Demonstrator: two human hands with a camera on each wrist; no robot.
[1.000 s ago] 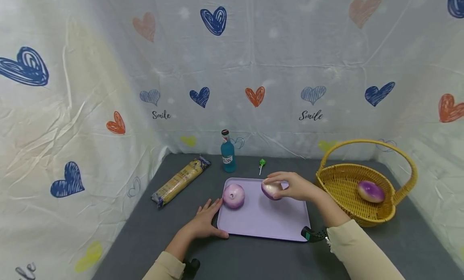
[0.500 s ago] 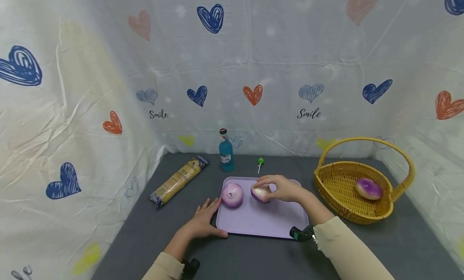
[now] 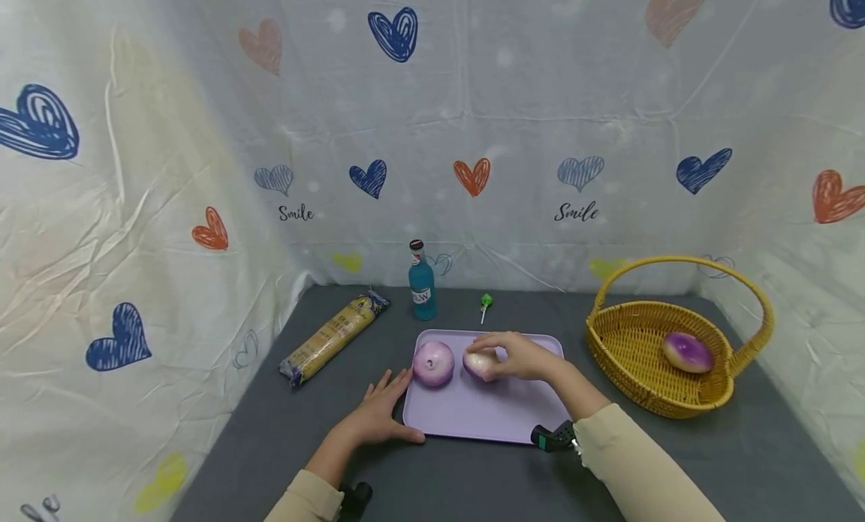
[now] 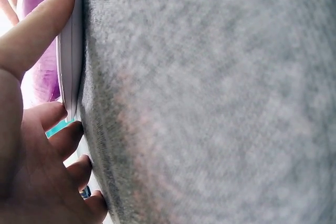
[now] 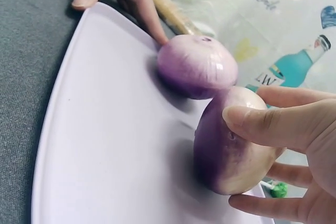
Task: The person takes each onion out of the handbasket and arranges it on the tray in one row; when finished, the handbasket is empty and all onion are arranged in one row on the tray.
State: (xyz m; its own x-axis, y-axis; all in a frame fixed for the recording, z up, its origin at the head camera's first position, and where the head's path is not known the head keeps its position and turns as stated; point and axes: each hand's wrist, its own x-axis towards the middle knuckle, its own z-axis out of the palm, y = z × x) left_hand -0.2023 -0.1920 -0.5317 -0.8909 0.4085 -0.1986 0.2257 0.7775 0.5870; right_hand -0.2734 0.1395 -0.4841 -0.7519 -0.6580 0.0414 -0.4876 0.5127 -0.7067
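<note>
The right hand (image 3: pixel 519 358) is pinching a purple-and-white bulb (image 5: pixel 239 167) between thumb and fingers, holding it over the lilac tray (image 3: pixel 466 420), just right of a purple onion (image 3: pixel 433 364) sitting at the tray's left side; whether the bulb is touching the tray, I cannot tell. The left hand (image 3: pixel 378 418), fingers spread, is flanking the near-left corner, its index finger touching the left rim. Beyond the tray, a green lollipop (image 3: pixel 486 302) is lying and a blue glass bottle (image 3: pixel 423 291) is standing upright; leftward, a yellow packet (image 3: pixel 336 338) is lying aslant. To the right, another purple-and-white bulb (image 3: pixel 688 353) is resting inside a handled wicker basket (image 3: pixel 625 368). Behind, a heart-printed sheet (image 3: pixel 432 101) is hanging.
</note>
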